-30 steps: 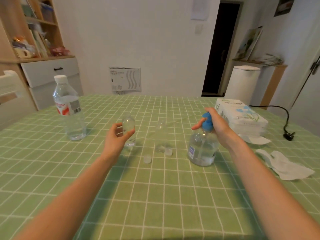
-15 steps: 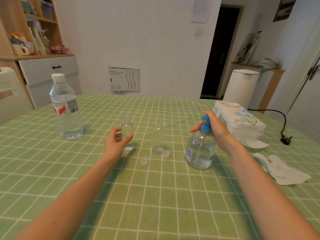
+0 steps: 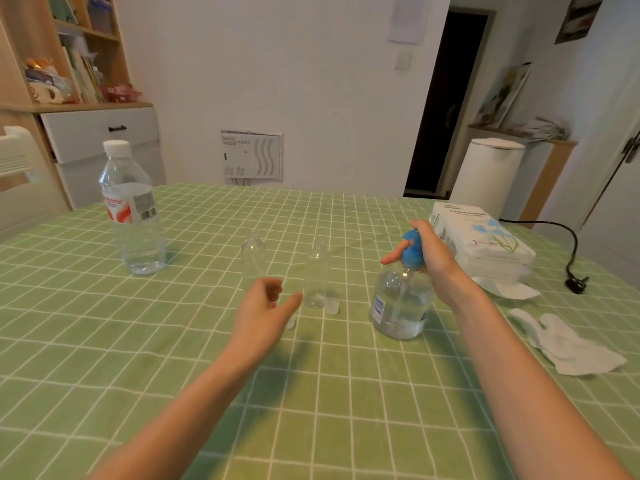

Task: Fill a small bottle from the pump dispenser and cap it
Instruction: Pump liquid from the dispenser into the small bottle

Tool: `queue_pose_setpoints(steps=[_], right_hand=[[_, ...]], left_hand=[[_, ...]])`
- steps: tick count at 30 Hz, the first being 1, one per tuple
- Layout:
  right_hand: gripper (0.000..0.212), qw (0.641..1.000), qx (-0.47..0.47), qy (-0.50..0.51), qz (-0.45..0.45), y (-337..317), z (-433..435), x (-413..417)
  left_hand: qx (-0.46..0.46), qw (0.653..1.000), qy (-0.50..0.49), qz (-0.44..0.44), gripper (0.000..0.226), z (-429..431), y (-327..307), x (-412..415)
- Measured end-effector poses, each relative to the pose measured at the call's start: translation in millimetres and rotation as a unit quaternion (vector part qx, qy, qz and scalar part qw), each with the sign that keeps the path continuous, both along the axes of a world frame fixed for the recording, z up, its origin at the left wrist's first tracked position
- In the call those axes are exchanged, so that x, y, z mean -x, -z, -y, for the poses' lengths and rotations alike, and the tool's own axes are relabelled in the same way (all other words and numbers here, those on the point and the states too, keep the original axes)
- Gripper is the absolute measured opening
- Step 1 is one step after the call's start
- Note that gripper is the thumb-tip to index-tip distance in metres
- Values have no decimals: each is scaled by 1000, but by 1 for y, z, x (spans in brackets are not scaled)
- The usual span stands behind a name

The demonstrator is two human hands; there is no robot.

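The right hand (image 3: 431, 258) grips the pump dispenser (image 3: 398, 306) by its blue head at the right of the tabletop (image 3: 173, 375). The left hand (image 3: 263, 306), loose and empty, hovers just near of an uncapped small bottle (image 3: 254, 258). It should probably grasp that bottle low, hold its narrow mouth close under the dispenser's outlet, and pump gently.

Tabletop (image 3: 173, 341): green checked cloth, matt, lightly creased. Dispenser (image 3: 398, 306): clear glossy plastic; pump head (image 3: 414, 254) blue, smooth plastic. Left bottle (image 3: 254, 258) and right bottle (image 3: 317, 271): clear, smooth plastic. Cap (image 3: 332, 305): translucent plastic. Water bottle (image 3: 133, 216): clear plastic, glossy label. Tissue pack (image 3: 485, 244): shiny film wrap. Tissue (image 3: 568, 344): white paper, matt, crumpled. Shelf (image 3: 20, 109): light wood, matt.
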State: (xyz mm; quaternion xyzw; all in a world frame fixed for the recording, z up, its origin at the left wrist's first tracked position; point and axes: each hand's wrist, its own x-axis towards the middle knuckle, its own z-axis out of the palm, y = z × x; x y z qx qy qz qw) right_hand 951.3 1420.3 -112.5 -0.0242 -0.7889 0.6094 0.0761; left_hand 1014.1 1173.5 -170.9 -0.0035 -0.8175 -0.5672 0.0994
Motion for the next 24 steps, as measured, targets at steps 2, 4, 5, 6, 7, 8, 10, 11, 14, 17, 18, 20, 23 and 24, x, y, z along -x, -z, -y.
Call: queue_pose_setpoints(steps=[2,4,5,6,7,8,10,11,14,17,18,20,23,24], right_hand=[[67,1000,3,4,-1,0,0,0],[63,1000,3,2,-1,1,0,0],[62,1000,5,2,-2,1,0,-1],[63,1000,6,1,-4,1,1,-1],[63,1000,6,1,-4,1,1,-1],[65,1000,5,0,-4,1,1,-1],[69,1000,2,-1,-3,0,1,-1],[71,1000,1,0,-3,0,1,-2],[68,1000,2,0,-2,0,1,-2],[66,1000,-1,-7,0,0,0,-2],[67,1000,1,-6,1,0,0,-2],[71,1000,5,-1,-2,1,1,-3],[72,1000,-3,8,-5,1,2,-3],[72,1000,-5,7,-5,1,2,-3]], left_hand=[[-6,1000,21,10,61,-15,-5,12],[-2,999,22,26,73,-28,-9,29],[2,999,16,35,76,-32,-10,38],[4,999,9,45,78,-36,-11,46],[3,998,5,55,79,-39,-10,53],[1,998,6,62,81,-41,-9,58],[0,998,15,69,82,-45,-6,66],[0,998,17,67,81,-47,-4,69],[-9,999,22,46,69,-48,0,72],[-25,999,29,11,59,-44,-1,71],[-27,999,32,-1,57,-41,-3,70],[-19,999,40,-25,55,-34,-9,68],[-6,996,57,-74,54,-28,-20,58],[-2,993,71,-89,53,-29,-24,53]])
